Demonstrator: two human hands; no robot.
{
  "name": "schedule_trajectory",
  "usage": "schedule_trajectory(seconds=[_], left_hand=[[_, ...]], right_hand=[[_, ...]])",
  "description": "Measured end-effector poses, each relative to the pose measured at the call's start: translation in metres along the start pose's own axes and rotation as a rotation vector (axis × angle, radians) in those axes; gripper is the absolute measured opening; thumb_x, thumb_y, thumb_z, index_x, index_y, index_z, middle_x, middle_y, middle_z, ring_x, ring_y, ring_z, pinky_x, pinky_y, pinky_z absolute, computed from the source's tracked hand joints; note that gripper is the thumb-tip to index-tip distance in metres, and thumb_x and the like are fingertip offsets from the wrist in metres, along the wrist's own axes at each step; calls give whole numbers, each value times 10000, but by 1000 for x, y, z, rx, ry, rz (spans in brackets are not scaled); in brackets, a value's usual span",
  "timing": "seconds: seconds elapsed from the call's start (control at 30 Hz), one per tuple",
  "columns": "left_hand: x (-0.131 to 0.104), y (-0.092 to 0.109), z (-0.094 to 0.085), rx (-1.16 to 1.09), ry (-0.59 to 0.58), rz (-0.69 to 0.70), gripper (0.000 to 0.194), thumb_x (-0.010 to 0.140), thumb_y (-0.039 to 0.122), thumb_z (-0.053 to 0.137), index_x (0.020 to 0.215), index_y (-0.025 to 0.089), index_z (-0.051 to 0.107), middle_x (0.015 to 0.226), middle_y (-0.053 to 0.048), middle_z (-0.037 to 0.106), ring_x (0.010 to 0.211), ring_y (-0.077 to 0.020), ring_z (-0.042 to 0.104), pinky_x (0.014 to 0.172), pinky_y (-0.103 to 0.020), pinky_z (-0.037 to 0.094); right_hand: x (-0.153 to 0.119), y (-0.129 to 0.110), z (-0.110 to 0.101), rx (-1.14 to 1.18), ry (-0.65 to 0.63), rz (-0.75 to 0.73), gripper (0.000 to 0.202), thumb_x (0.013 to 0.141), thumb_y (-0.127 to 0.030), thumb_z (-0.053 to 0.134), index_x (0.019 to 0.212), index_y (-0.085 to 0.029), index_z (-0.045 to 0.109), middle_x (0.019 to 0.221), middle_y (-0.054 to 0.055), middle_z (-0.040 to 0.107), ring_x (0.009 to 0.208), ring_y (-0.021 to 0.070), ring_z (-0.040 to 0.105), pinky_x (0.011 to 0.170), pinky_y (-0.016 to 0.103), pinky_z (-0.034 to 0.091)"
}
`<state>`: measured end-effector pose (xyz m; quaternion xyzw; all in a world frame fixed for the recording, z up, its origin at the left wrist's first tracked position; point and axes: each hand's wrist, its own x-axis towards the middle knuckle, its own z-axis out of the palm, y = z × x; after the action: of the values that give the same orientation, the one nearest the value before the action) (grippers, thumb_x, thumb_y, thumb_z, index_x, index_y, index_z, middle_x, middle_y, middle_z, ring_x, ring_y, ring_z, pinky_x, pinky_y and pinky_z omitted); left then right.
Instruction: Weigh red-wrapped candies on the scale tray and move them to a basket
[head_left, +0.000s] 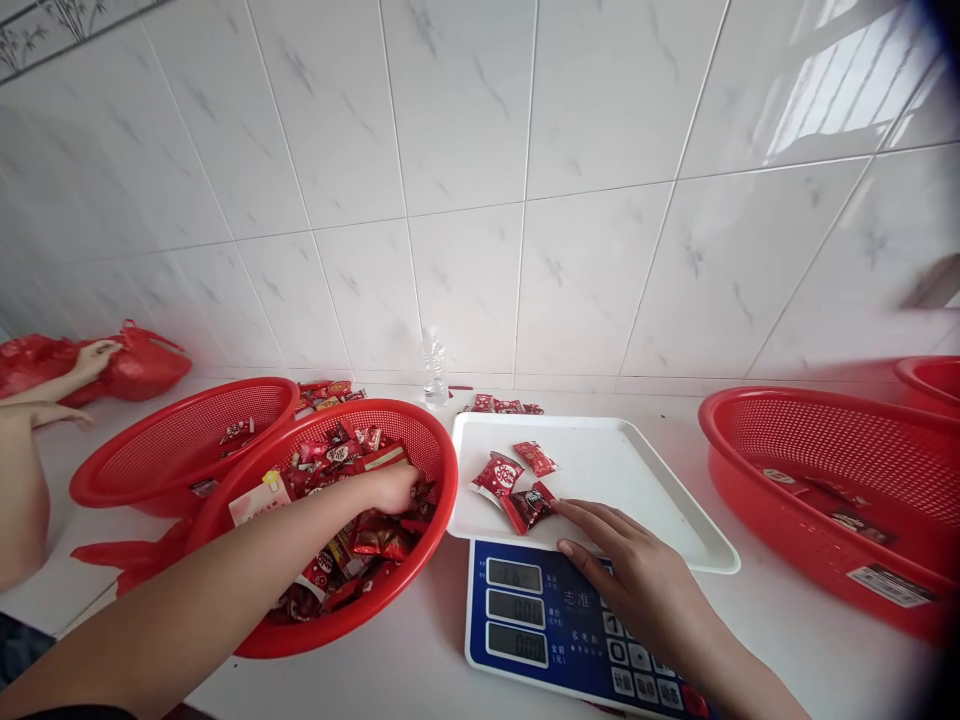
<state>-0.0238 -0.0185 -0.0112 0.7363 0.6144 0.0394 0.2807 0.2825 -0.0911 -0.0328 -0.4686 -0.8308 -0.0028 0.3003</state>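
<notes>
My left hand [397, 488] reaches into a red plastic basket [442, 440] full of wrapped sweets [367, 540]. Its fingers curl down among the wrappers, and whatever they grip is hidden. On the white tray [592, 460] of a blue weighing scale [540, 640] lie three red-wrapped sweets: a round-printed one [499, 473], a flat one [535, 458] and a dark red one [529, 506]. My right hand [637, 560] rests over the tray's front edge with fingers stretched out, the fingertips beside the dark red sweet.
To the left stands another red basket [180, 430] with a few packets; a large red basket [817, 540] is at the right. A clear plastic bottle [434, 370] stands by the tiled wall. Another person's hand [97, 357] touches a red bag [150, 360] at far left.
</notes>
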Motion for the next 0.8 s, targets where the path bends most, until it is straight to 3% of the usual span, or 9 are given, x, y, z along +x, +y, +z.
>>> schedule_trajectory(seconds=[0.17,0.33,0.4,0.6,0.8], left_hand=[[2,-4,-24,28,-66,-8,174,701,249,598,854,193,659,861,-32,705,774,-221,651,658,-260,485],[9,-26,-27,199,83,-70,288,709,223,608,991,200,656,1156,-98,612,1101,-286,533,909,-333,414],[13,-33,-23,240,101,-119,337,664,196,645,1001,192,669,1197,-133,576,1139,-321,501,936,-365,392],[13,-35,-28,227,69,-214,307,599,147,656,899,205,687,970,-66,684,921,-264,619,762,-289,448],[3,-33,-38,118,74,-256,157,584,205,636,739,186,619,772,-25,669,793,-247,621,623,-264,419]], right_hand=[[0,2,2,-22,8,-18,348,929,-412,392,1158,-245,594,1126,51,682,999,222,653,775,377,569],[-1,2,2,-30,7,-22,345,931,-407,390,1162,-250,592,1123,50,683,995,221,654,773,376,571],[-1,2,2,-27,5,-20,343,929,-407,395,1163,-250,591,1123,50,683,993,220,655,774,378,572],[-1,1,0,-12,0,-15,333,927,-398,407,1157,-246,593,1122,56,682,998,220,652,783,379,571],[0,-2,-2,4,-14,-18,312,928,-359,424,1168,-242,585,1132,65,676,1009,225,646,792,394,568]])
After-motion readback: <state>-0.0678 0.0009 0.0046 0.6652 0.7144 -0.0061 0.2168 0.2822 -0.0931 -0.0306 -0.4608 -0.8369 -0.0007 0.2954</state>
